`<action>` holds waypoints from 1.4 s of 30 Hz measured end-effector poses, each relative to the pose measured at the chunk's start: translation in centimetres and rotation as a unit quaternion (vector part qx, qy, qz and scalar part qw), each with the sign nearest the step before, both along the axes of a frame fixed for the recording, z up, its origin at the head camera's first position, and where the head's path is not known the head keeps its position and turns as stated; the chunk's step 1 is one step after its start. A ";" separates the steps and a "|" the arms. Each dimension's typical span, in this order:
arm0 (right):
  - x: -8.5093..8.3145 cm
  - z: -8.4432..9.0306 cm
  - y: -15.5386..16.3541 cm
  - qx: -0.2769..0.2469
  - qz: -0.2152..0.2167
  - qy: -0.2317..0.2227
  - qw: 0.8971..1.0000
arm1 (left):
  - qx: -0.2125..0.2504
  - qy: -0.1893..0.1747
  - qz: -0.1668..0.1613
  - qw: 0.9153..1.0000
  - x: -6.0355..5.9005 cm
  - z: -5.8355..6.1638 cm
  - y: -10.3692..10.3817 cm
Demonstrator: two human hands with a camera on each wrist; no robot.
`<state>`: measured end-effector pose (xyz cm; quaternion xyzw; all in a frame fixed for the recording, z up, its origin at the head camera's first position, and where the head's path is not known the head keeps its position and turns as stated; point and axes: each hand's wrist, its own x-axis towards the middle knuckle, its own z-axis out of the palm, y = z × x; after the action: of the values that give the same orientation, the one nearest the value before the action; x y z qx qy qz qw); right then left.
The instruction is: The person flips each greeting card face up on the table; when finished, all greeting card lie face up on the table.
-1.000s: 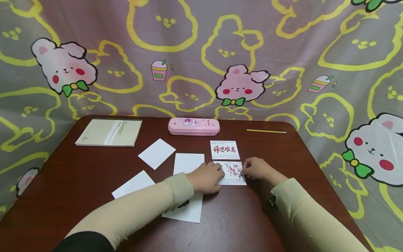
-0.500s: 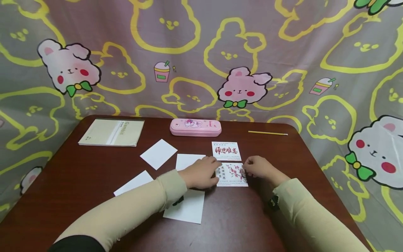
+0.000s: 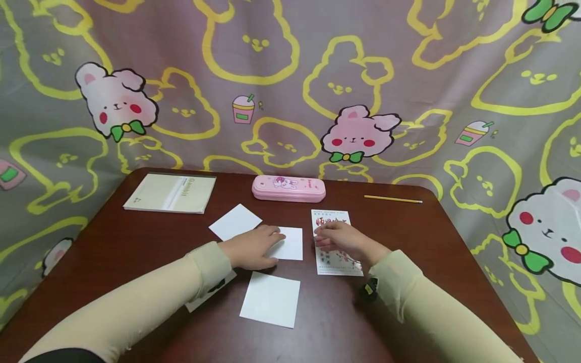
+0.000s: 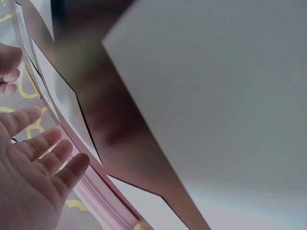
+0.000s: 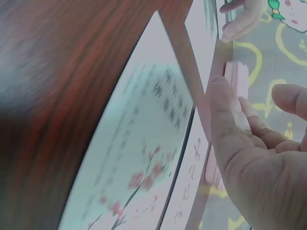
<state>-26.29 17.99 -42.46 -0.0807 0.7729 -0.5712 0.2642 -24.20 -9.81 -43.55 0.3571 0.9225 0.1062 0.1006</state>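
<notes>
In the head view my left hand is over the left part of a blank white card, fingers loosely spread. The left wrist view shows those fingers extended, with nothing between them. My right hand is over two printed cards, fingers loosely bent and holding nothing. The farther card bears red brush characters, partly covered by the hand. The nearer one, a blossom card, has pink flowers and small dark characters. Both printed cards lie flat, one behind the other.
More blank white cards lie around the left arm: one behind, one in front, and one partly hidden under the sleeve. Along the back are a notebook, a pink pencil case and a yellow pencil. A patterned curtain hangs behind.
My left hand has left the blossom card and moved left onto the blank card. My right hand has gone from the blossom card's right edge to over both printed cards. The view has shifted slightly.
</notes>
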 end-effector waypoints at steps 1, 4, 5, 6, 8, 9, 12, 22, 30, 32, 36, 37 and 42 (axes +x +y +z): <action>-0.1 -0.1 -0.3 0.000 0.001 -0.004 1.000 | 0.000 -0.002 -0.002 1.000 0.1 -0.1 -0.2; -0.3 -0.2 -1.0 0.006 -0.005 -0.023 1.000 | -0.001 0.001 -0.013 1.000 0.1 -0.6 -0.5; -0.4 -0.2 -1.2 0.010 -0.009 -0.030 0.999 | 0.000 0.003 -0.018 1.000 0.1 -0.7 -0.5; -0.4 -0.3 -1.4 0.015 -0.012 -0.035 0.999 | -0.002 0.004 -0.022 1.000 0.1 -0.8 -0.6; -0.5 -0.3 -1.7 0.015 -0.015 -0.043 0.999 | -0.008 0.005 -0.027 1.000 0.1 -0.9 -0.7; -0.5 -0.3 -1.7 0.015 -0.013 -0.047 0.999 | -0.010 0.005 -0.028 1.000 0.2 -0.9 -0.8; -0.6 -0.1 -2.0 0.011 -0.011 -0.053 0.998 | -0.029 -0.003 -0.020 0.999 0.2 -0.7 -1.0; -0.9 -0.9 -2.6 -0.031 -0.038 -0.113 0.992 | -0.069 0.004 -0.025 0.997 0.6 -0.4 -0.9; 0.1 -0.6 -4.5 -0.018 -0.104 -0.080 0.991 | -0.055 0.006 -0.024 0.998 0.7 -0.6 -0.7; 0.4 0.0 -4.8 -0.028 -0.117 -0.078 0.990 | -0.055 0.006 -0.022 0.998 0.6 -0.5 -0.6; 0.6 0.3 -4.9 -0.058 -0.110 -0.096 0.988 | -0.055 0.005 -0.018 0.998 0.5 -0.2 -0.6; 0.6 0.3 -4.9 -0.066 -0.108 -0.102 0.987 | -0.056 0.005 -0.017 0.998 0.5 -0.2 -0.5; 0.4 0.1 -4.8 -0.097 -0.125 -0.128 0.979 | -0.047 -0.002 -0.014 0.999 0.5 -0.2 -0.4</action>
<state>-25.87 13.22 -42.37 0.0653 0.6775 -0.6778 0.2783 -23.66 -10.20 -43.70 0.3645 0.9213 0.0624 0.1204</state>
